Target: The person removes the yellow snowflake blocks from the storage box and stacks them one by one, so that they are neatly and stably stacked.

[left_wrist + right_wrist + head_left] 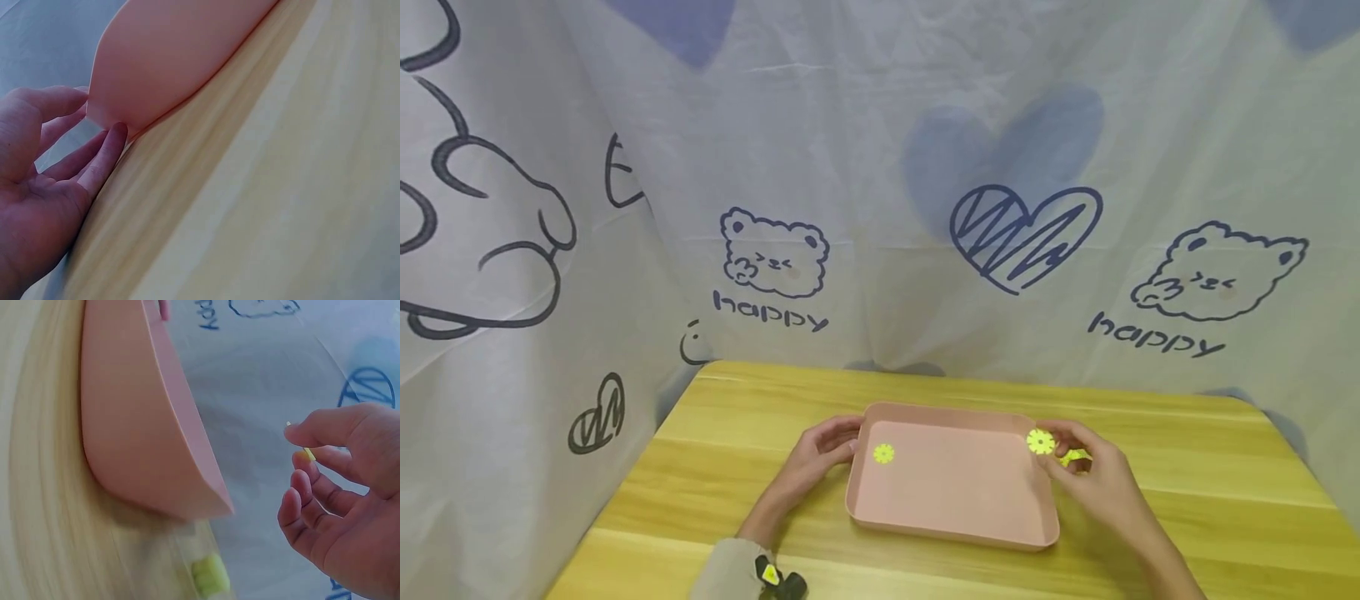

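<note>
A shallow pink tray [955,492] lies on the wooden table. My left hand [816,458] rests at its left end, the fingertips against the outer wall and rim in the left wrist view. Inside the tray, near that end, lies a yellow flower-shaped disc [883,453]. Over the back right corner, my right hand [1101,479] pinches a second yellow flower-shaped piece [1041,442] between thumb and forefinger. The right wrist view shows this piece [309,454] edge-on, with the other fingers loosely bent.
Beyond the tray's right end, a blurred yellow-green object [210,575] sits on the table; more yellow [1077,456] shows by the right fingers. A white cloth [887,308] printed with hearts and bears hangs behind the wooden table [647,517] and along its left side.
</note>
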`<state>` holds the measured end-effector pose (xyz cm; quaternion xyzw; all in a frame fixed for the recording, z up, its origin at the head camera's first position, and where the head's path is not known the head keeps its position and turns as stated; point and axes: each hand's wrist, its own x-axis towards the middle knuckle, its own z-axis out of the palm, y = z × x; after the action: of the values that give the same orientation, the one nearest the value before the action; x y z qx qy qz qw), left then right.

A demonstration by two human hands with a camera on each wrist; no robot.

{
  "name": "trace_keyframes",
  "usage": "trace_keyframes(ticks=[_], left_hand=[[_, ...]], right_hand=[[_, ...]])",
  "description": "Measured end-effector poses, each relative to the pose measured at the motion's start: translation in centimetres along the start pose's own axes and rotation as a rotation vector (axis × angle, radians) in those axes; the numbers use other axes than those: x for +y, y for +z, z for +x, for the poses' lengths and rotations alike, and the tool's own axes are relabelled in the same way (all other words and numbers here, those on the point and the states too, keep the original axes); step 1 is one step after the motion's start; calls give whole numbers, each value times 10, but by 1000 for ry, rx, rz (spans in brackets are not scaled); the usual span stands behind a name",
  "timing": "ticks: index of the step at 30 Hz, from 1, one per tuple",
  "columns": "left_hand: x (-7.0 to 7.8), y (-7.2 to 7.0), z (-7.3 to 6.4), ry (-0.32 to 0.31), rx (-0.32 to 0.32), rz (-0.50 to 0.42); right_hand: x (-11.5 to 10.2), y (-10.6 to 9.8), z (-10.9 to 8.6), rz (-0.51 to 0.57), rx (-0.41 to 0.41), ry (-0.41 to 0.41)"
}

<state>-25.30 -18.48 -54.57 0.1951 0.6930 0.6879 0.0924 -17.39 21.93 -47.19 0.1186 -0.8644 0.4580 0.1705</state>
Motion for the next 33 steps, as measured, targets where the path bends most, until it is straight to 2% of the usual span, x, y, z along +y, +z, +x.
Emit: trace_keyframes(ticks=[3,13,33], left_hand=[[1,2,2,2,-4,-8],[2,1,2,8,-5,-3],[1,1,-1,-4,3,17]], right_hand=[[9,-11,-1,-13,10,8],[35,-24,-1,-74,15,68],[66,-27,-6,-92,-25,149]])
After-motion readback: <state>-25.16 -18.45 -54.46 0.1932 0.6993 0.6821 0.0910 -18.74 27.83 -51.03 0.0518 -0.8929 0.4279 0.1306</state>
